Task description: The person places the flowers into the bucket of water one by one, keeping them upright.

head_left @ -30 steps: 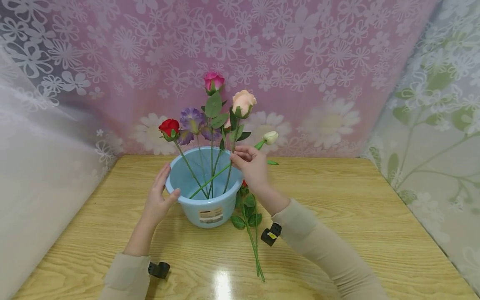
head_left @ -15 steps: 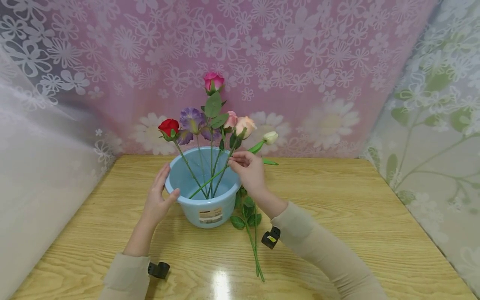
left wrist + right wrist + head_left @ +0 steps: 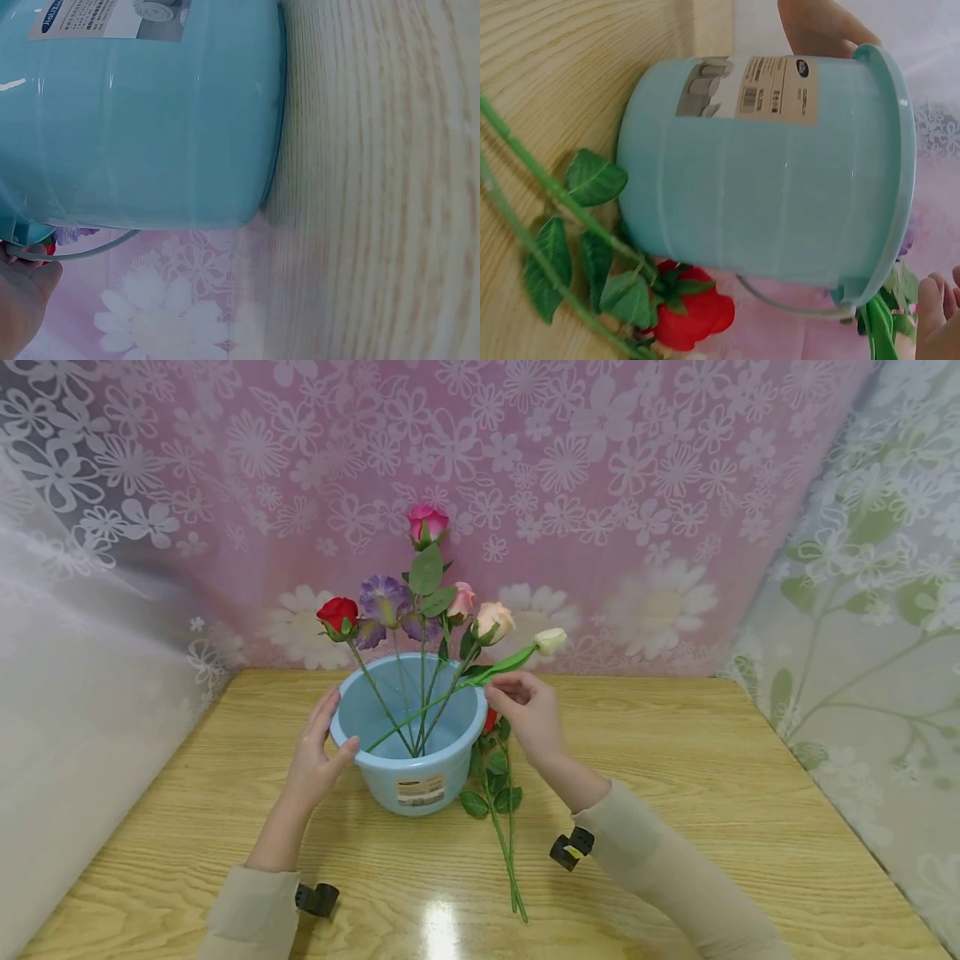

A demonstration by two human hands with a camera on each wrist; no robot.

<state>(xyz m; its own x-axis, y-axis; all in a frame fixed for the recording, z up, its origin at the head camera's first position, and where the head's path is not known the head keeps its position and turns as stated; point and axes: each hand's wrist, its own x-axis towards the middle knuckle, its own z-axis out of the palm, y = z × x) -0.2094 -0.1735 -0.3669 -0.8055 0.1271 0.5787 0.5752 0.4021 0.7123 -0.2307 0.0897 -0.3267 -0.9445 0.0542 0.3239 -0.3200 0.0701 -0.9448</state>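
A light blue bucket [image 3: 412, 785] holds several artificial flowers leaning on its rim. My left hand [image 3: 315, 756] holds the bucket's left side, thumb at the front of the rim. At the right rim is my right hand [image 3: 528, 714], fingers loosely bent with no stem between them. Its fingertips are just below the leaf of a white tulip [image 3: 551, 641], whose stem slants across the bucket. The peach rose [image 3: 495, 621] leans to the right, beside the pink rose [image 3: 462, 599]. Also in the bucket are a magenta rose [image 3: 427, 522], a purple iris [image 3: 384, 600] and a red rose [image 3: 337, 617].
Another red flower [image 3: 694, 311] lies on the wooden table [image 3: 660, 760] to the bucket's right, with green stems [image 3: 506, 852] reaching toward the front. The bucket's handle [image 3: 90, 251] hangs at its far side. A pink floral curtain [image 3: 600, 485] hangs behind the table.
The peach rose has come down lower into the bucket, and my right hand has left its stem, moving right. The tulip has shifted slightly right. My left hand has stayed in place.
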